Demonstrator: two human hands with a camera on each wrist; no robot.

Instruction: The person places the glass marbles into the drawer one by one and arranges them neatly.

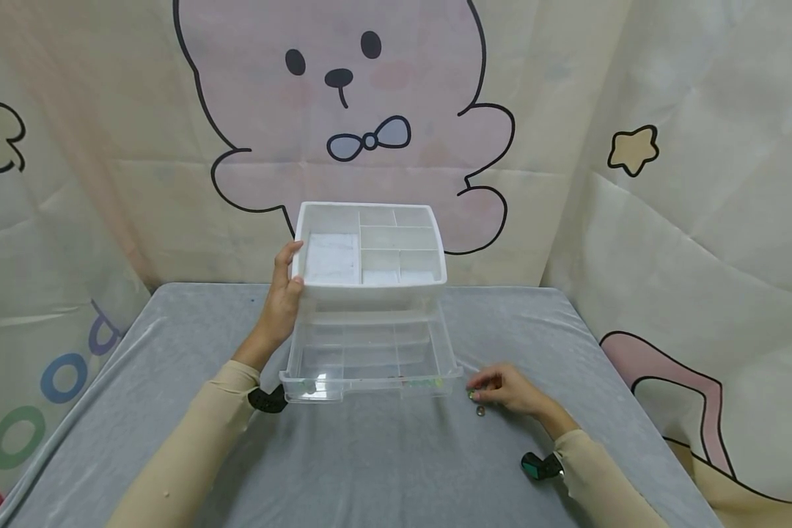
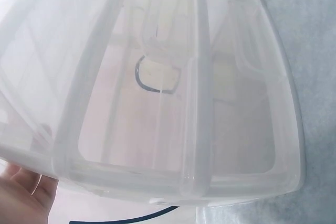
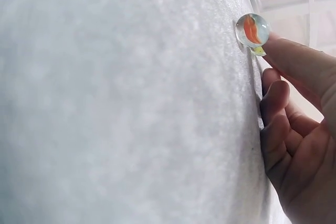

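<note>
Grey-blue cloth (image 1: 369, 469) over the table (image 1: 515, 315), a marble on it at the right

The soft fabric covers the visible tabletop, faintly wrinkled, with a fold along the left edge; toward the right, a clear glass marble with an orange swirl (image 1: 480, 411) lies directly on it, and just beside, on its far side, a partly hidden green marble (image 1: 471, 394) is pinched by the right hand (image 1: 511, 389) close to the cloth; whether the clear drawer box (image 1: 369, 385) near the middle touches the cloth cannot be told

Orange-swirled clear marble (image 3: 253, 30), grey cloth (image 1: 369, 469)
</note>
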